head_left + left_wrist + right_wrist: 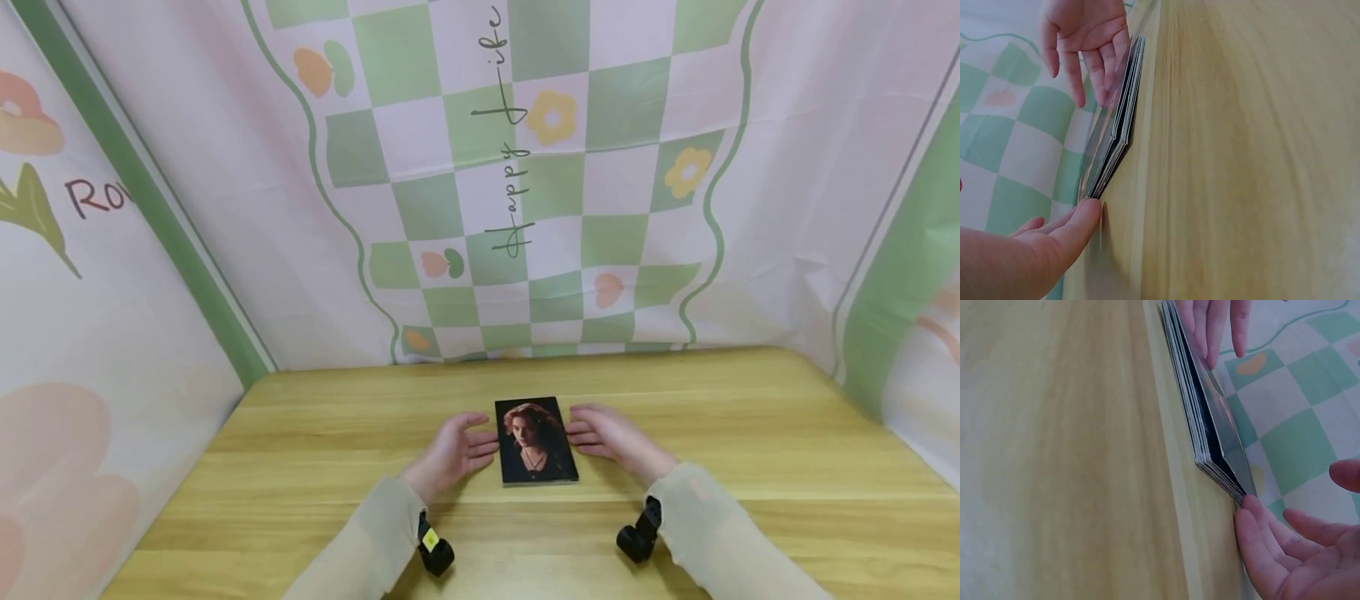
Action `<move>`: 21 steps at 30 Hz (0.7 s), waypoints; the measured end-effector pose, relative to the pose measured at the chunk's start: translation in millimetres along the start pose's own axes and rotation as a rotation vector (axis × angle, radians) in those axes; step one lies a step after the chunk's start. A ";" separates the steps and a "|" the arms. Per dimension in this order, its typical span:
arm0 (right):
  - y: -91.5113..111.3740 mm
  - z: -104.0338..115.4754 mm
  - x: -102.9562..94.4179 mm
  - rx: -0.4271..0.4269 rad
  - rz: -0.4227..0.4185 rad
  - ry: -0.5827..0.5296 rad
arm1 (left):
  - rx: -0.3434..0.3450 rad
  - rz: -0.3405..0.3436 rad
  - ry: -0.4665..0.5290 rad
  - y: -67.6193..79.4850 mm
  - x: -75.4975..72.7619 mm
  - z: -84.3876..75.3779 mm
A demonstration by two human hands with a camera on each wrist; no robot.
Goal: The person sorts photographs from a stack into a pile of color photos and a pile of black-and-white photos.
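Note:
A neat stack of photo cards [536, 462] lies flat on the table, its top card a dark portrait of a person. Several thin layers show along its edge in both wrist views, with a narrow gap under the top card [1219, 419]. My left hand [459, 450] rests at the stack's left side, fingers extended and fingertips touching the edge. On the opposite side my right hand [617, 437] has its fingers stretched toward the stack; in the right wrist view its fingertips [1250, 509] touch the corner. Neither hand curls round the cards.
The wooden table [300, 500] extends around the stack on all sides. Behind it hangs a green and white checked cloth [510, 208], and printed fabric [75, 333] borders the left. A black wrist camera [435, 546] sits on the left sleeve, another [639, 533] on the right.

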State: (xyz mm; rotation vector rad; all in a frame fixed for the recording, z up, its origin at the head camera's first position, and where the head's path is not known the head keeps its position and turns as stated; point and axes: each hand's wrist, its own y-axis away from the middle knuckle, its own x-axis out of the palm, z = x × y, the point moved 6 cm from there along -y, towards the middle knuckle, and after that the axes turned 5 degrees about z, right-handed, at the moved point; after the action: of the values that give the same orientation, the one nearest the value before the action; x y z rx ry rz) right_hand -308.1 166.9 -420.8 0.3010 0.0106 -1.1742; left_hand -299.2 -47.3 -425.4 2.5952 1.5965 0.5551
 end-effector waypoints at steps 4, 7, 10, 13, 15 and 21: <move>0.3 3.1 1.0 -0.012 -0.017 0.035 | -0.001 0.003 -0.019 -0.3 0.6 -1.0; 1.2 5.5 2.4 -0.007 -0.024 0.064 | -0.002 0.004 -0.029 -0.1 1.1 -1.6; 2.1 7.4 3.5 0.003 -0.038 0.079 | -0.004 0.006 -0.033 0.0 1.5 -2.1; 3.0 8.4 4.1 0.001 -0.050 0.091 | -0.005 0.005 -0.037 0.0 2.0 -2.9; 3.5 9.1 4.1 -0.002 -0.055 0.097 | -0.003 0.003 -0.040 0.0 2.4 -3.2; 3.9 9.4 4.4 -0.012 -0.088 0.089 | 0.008 0.004 -0.073 0.7 3.4 -4.7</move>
State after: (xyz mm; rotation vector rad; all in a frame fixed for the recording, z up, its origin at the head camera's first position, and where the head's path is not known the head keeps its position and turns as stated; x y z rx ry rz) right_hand -304.2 162.0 -411.6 0.3448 0.1096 -1.2468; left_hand -298.7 -45.3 -419.9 2.5933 1.5747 0.4496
